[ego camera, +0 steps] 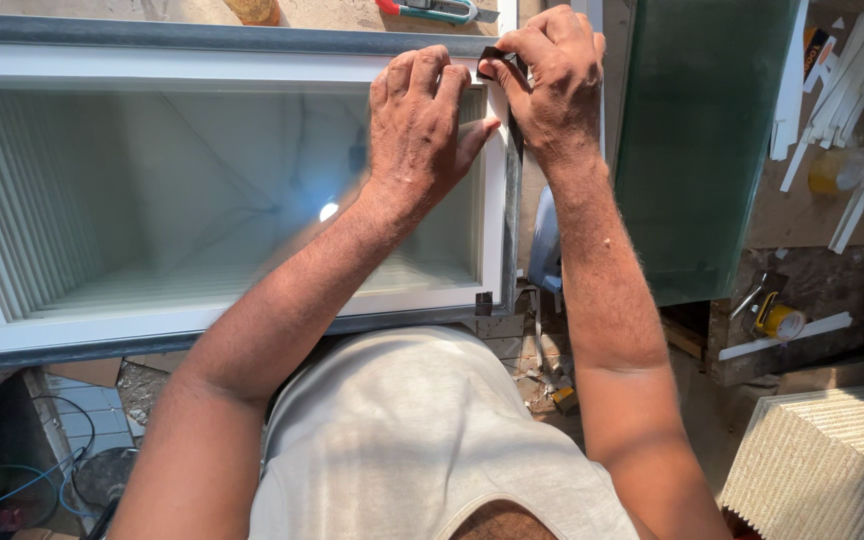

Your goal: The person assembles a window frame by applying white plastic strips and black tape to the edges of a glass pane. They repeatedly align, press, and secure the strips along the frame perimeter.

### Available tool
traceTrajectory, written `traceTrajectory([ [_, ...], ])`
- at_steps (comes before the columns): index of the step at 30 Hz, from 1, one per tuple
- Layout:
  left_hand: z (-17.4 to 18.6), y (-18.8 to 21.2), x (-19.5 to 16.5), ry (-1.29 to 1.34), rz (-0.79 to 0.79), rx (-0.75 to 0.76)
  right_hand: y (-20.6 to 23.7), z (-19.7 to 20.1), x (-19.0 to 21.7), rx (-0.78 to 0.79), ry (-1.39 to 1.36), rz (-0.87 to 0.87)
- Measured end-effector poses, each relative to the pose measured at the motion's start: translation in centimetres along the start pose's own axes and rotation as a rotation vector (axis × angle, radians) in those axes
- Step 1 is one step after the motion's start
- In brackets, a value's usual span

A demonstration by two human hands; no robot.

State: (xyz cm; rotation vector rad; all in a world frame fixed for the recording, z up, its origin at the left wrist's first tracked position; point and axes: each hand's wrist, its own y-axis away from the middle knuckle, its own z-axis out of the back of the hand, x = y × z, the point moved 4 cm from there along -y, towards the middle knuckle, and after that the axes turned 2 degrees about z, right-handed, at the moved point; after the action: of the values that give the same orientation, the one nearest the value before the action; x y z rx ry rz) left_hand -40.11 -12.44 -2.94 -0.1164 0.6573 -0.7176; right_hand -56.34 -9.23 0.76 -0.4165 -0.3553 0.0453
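Black rubber strip (493,60) pinched in right hand (552,80) at far right corner of white window frame (222,68). Left hand (420,125) flat on frame, gripping nothing. Best practice: seat strip squarely into corner groove, press steadily, avoid stretching.

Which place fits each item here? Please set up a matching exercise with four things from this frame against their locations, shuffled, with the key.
Things:
1. left hand
2. right hand
3. yellow tape measure
4. dark green glass sheet

Places:
A. leaning upright to the right of the frame
B. pinching a small black piece at the frame's far right corner
C. lying on the rubble at lower right
D. resting flat on the white window frame and pane near that corner

Pairs: 1-D, 2-B, 3-C, 4-A
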Motion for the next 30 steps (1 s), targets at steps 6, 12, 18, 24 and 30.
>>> traceTrajectory([
  [6,0.0,0.0,-0.2,-0.054,-0.022,0.042,0.7,1.4,0.5,-0.206,0.191,-0.095],
  [12,-0.4,0.2,-0.1,-0.204,-0.109,0.056,8.4,4.5,1.4,-0.311,-0.064,-0.405],
  [18,-0.5,0.5,-0.3,-0.232,-0.134,0.051,20.8,7.4,1.8,-0.283,0.104,-0.795],
  [24,-0.4,-0.4,-0.5,-0.319,-0.147,0.191,33.7,4.5,-0.2,-0.161,-0.134,-1.337],
  [30,-0.4,-1.8,-0.9,-0.284,-0.093,0.343,36.3,2.9,-1.5,-0.1,-0.237,-1.2],
])
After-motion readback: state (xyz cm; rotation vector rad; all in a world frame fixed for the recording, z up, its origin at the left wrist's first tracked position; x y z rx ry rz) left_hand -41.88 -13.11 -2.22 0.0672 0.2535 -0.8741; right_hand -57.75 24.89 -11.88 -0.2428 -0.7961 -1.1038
